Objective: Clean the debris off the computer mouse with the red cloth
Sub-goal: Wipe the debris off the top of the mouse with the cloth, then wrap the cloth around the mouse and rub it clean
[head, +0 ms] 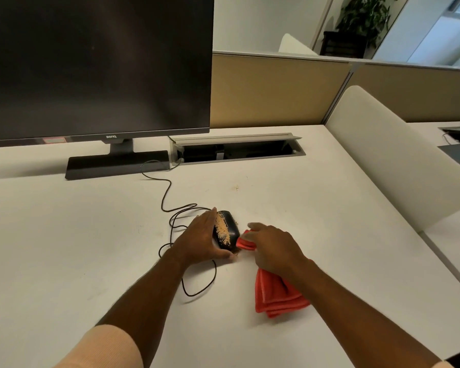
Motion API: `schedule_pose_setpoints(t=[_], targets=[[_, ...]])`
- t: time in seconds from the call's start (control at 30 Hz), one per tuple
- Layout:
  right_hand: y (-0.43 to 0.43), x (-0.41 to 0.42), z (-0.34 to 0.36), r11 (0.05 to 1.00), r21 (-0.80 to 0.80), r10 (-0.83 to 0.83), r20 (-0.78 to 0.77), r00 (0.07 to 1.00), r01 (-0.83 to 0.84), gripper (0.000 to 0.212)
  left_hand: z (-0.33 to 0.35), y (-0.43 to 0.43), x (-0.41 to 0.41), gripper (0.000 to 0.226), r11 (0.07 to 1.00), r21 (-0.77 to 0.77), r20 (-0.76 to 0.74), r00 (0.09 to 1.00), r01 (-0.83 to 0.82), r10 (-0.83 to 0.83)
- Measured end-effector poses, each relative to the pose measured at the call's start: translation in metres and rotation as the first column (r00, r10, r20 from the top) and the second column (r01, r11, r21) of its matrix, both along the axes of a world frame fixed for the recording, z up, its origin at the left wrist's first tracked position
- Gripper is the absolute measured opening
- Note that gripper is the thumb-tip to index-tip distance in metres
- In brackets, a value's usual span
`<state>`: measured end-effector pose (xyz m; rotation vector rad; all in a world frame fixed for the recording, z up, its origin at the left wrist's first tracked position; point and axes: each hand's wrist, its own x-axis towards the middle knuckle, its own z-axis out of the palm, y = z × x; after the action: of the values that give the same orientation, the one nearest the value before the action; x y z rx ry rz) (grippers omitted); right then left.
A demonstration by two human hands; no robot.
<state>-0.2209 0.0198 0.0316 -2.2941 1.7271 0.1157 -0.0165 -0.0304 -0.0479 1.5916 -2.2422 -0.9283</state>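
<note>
A black wired computer mouse (pixel 227 231) lies on the white desk (pixel 64 248), its back covered with tan, sand-like debris (pixel 221 229). My left hand (pixel 198 240) grips the mouse from its left side, thumb under the near end. My right hand (pixel 272 248) is shut on a folded red cloth (pixel 275 294); a corner of the cloth touches the mouse's right side, and the rest hangs below my wrist onto the desk. The mouse cable (pixel 168 192) loops around behind my left hand.
A dark monitor (pixel 96 65) on its stand (pixel 117 164) fills the far left. An open cable tray (pixel 237 151) sits behind the mouse. A white divider panel (pixel 396 160) rises at the right. A few debris specks (pixel 236 187) lie on the desk.
</note>
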Motion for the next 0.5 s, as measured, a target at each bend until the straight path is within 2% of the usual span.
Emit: schedule_pose_setpoints(t=[0.1, 0.17, 0.23, 0.3, 0.37, 0.4, 0.5], targets=[[-0.010, -0.011, 0.012, 0.989, 0.010, -0.149, 0.213, 0.966, 0.150, 0.060, 0.007, 0.006, -0.001, 0.142, 1.000, -0.010, -0.014, 1.000, 0.003, -0.004], [-0.017, -0.014, 0.025, 0.978, -0.003, -0.191, 0.392, 0.900, 0.209, 0.060, 0.017, 0.011, -0.003, 0.132, 0.997, -0.061, -0.056, 0.997, -0.047, 0.044], [-0.022, -0.013, 0.038, 0.959, 0.002, -0.240, 0.533, 0.811, 0.283, 0.059, 0.029, 0.015, -0.008, 0.108, 0.978, -0.142, -0.153, 0.979, -0.153, 0.131], [-0.027, -0.007, 0.050, 0.919, 0.108, -0.351, 0.659, 0.665, 0.378, 0.061, 0.050, 0.017, -0.017, 0.080, 0.937, -0.160, -0.295, 0.921, -0.311, 0.255], [-0.031, 0.001, 0.060, 0.880, 0.234, -0.430, 0.762, 0.484, 0.414, 0.056, 0.074, 0.013, -0.026, 0.061, 0.908, 0.002, -0.439, 0.816, -0.418, 0.377], [-0.033, 0.006, 0.064, 0.864, 0.274, -0.449, 0.799, 0.399, 0.423, 0.052, 0.086, 0.011, -0.030, 0.059, 0.905, 0.129, -0.503, 0.759, -0.407, 0.413], [-0.037, 0.021, 0.073, 0.822, 0.408, -0.481, 0.871, 0.101, 0.398, 0.044, 0.118, 0.010, -0.039, 0.061, 0.855, 0.492, -0.669, 0.557, -0.164, 0.492]])
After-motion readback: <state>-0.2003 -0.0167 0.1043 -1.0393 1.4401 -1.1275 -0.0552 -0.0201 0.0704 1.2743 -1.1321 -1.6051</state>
